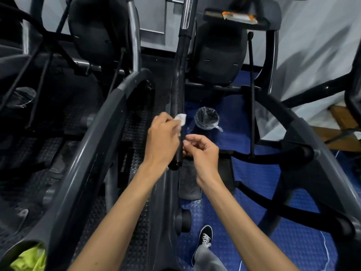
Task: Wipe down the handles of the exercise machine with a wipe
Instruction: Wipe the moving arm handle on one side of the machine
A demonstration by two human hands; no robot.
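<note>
Now left hand [162,139] pinches the wipe [180,119] on the handle [177,106], centre frame; right hand [203,153] curled, seemingly empty; that small wad could slip off the bar

The handle [178,106] is black and mostly matt, kind of grippy rubber or foam by the look of it, going to shiny chrome metal higher up, and the wipe [180,118] is a crumpled white paper or thin cloth, hard to tell which. The floor mat [289,200] is blue rubber with raised studs, the mat on the left [134,133] the same texture in black. The little bin [207,118] has a glossy clear plastic liner, and the machine frame [93,145] is smooth grey painted metal with a satin sheen.
</note>
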